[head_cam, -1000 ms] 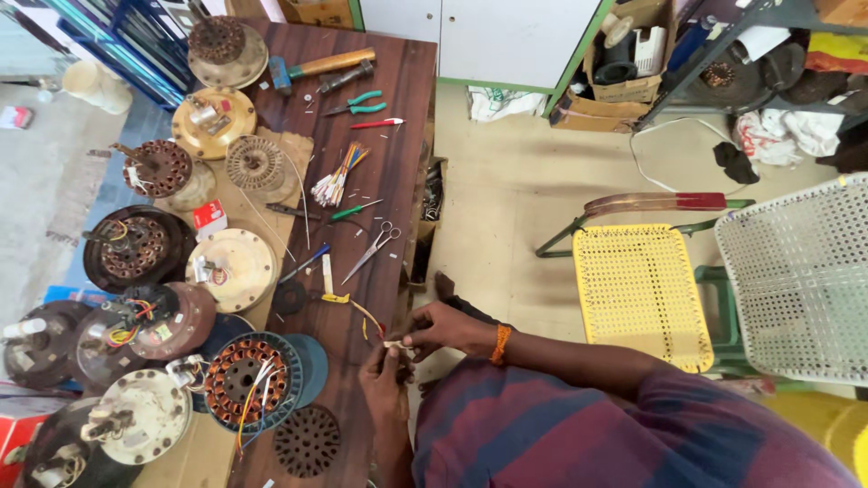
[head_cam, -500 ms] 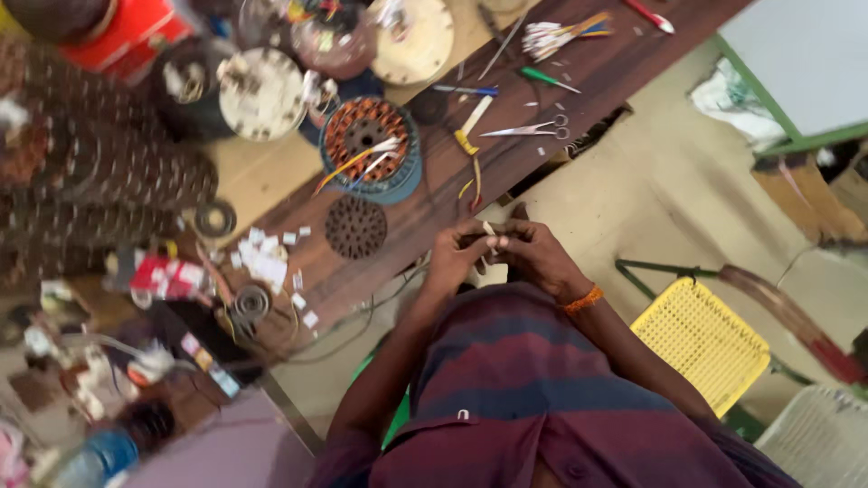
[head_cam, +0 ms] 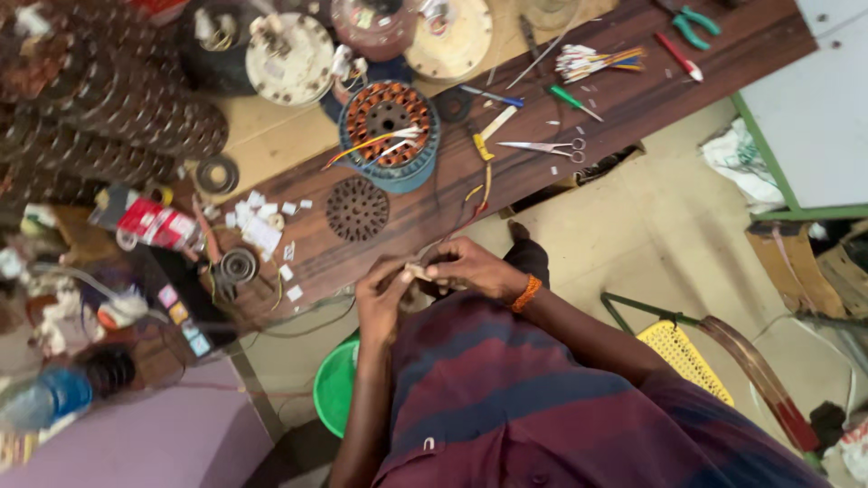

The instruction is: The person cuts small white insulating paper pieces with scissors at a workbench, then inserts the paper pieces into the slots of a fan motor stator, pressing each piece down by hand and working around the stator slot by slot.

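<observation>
A: What were the hands doing at that moment?

B: Both were drawn together over the lap. The left hand (head_cam: pixel 382 298) and the right hand (head_cam: pixel 472 268) pinched a small pale piece (head_cam: pixel 418 271) between their fingertips, fingers curled tight on it. What the piece was, I could not tell; it was too small.

A: Anything on the right wrist?

B: An orange band (head_cam: pixel 525 294), just behind the right hand.

A: And below the fingers?

B: A green bucket (head_cam: pixel 335 387) sat on the floor under the left forearm, near the wooden workbench (head_cam: pixel 633 99) edge.

A: What lay just beyond the fingers?

B: A dark round slotted disc (head_cam: pixel 356 209) rested on the bench, a little past the left fingers. White paper scraps (head_cam: pixel 262 226) were scattered to the left of it.

A: Further out?

B: A copper-wound stator (head_cam: pixel 389 122) stood beyond the disc, with loose wires trailing from it. Past the right fingers lay scissors (head_cam: pixel 545 146), then a green-handled screwdriver (head_cam: pixel 572 101) and a bundle of coloured wire ends (head_cam: pixel 592 61).

A: And farthest?

B: Green-handled pliers (head_cam: pixel 694 22) at the far end, well apart from the hands.
</observation>
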A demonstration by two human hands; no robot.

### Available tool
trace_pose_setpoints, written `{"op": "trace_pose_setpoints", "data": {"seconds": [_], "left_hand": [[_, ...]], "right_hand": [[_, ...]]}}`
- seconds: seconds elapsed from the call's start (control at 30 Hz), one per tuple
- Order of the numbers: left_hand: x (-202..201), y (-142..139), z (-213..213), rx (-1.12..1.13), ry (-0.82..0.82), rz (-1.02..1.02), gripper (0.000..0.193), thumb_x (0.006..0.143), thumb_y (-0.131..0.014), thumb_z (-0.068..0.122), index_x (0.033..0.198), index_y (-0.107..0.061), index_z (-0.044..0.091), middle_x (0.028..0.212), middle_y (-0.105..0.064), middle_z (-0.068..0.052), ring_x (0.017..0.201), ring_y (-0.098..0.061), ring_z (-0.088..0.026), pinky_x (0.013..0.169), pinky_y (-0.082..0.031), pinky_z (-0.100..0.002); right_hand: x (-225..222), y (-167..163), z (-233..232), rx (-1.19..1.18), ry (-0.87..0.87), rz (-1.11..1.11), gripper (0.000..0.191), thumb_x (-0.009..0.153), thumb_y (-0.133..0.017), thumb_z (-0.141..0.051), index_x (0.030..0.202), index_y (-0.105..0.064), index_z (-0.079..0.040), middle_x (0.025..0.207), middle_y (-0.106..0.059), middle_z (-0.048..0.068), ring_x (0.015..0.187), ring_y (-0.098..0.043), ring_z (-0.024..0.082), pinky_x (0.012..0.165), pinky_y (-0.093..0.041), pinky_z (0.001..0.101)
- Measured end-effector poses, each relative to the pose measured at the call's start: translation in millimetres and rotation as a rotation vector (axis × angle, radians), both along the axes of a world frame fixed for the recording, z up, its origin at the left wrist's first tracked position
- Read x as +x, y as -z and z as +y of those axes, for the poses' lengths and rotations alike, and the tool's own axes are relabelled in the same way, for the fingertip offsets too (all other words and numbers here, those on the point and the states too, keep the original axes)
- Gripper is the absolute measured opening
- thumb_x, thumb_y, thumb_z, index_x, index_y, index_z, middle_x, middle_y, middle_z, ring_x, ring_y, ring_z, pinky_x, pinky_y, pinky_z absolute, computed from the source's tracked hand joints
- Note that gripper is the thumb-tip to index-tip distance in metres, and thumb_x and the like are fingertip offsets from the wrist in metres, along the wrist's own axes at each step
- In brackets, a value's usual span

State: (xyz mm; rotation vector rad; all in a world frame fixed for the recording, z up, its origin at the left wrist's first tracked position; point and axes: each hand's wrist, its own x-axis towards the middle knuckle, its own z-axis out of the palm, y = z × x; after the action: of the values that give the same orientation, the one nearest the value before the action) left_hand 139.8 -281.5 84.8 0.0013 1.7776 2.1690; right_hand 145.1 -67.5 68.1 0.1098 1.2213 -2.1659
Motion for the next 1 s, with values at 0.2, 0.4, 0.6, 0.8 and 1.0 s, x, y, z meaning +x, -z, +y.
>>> {"op": "trace_pose_setpoints", "data": {"seconds": [0.2, 0.4, 0.6, 0.8, 1.0], "left_hand": [[-18, 3, 26, -0.096, 0.164, -0.04, 0.015, 0.093, -0.07, 0.005, 0.106, -0.075, 0.0, 0.088, -0.072, -0.003, 0.067, -0.066, -0.009, 0.053, -0.053, -0.024], [-32, 0, 67, 0.044, 0.273, 0.09, 0.009, 0.098, -0.073, 0.008, 0.1, -0.074, 0.0, 0.09, -0.069, -0.003, 0.073, -0.068, -0.009, 0.056, -0.054, -0.025], [-39, -29, 89, -0.101, 0.157, 0.201, 0.019, 0.095, -0.074, 0.012, 0.113, -0.074, 0.005, 0.098, -0.069, -0.002, 0.079, -0.063, -0.009, 0.066, -0.052, -0.026], [-89, -51, 65, -0.672, -0.265, 0.576, 0.027, 0.089, -0.079, 0.015, 0.116, -0.073, 0.012, 0.108, -0.061, -0.011, 0.093, -0.063, -0.029, 0.084, -0.051, -0.037], [-163, -27, 59, -1.01, -0.077, 0.919, 0.06, 0.084, -0.079, 0.017, 0.139, -0.055, 0.015, 0.123, -0.063, -0.009, 0.12, -0.057, -0.038, 0.099, -0.046, -0.049]], "right_hand": [[3, -24, 28, 0.225, -0.01, 0.155, 0.027, 0.094, -0.069, -0.017, 0.115, -0.068, 0.0, 0.098, -0.068, 0.0, 0.084, -0.062, 0.007, 0.073, -0.052, 0.025], [0, -24, 64, 0.325, 0.057, 0.171, 0.024, 0.091, -0.071, -0.015, 0.11, -0.07, 0.001, 0.094, -0.069, 0.004, 0.079, -0.061, 0.011, 0.07, -0.053, 0.0286], [-9, -11, 95, 0.293, 0.142, 0.138, 0.018, 0.096, -0.07, -0.011, 0.109, -0.069, 0.001, 0.086, -0.069, 0.005, 0.074, -0.064, 0.012, 0.069, -0.054, 0.0298], [-102, -26, 105, 0.646, 0.32, 0.49, 0.015, 0.099, -0.069, -0.009, 0.108, -0.07, 0.003, 0.093, -0.072, 0.003, 0.084, -0.066, 0.011, 0.079, -0.054, 0.0264], [-181, -12, 80, 0.827, 0.31, 1.016, 0.011, 0.104, -0.069, -0.002, 0.112, -0.066, 0.004, 0.101, -0.066, 0.008, 0.09, -0.061, 0.014, 0.081, -0.05, 0.0283]]}}
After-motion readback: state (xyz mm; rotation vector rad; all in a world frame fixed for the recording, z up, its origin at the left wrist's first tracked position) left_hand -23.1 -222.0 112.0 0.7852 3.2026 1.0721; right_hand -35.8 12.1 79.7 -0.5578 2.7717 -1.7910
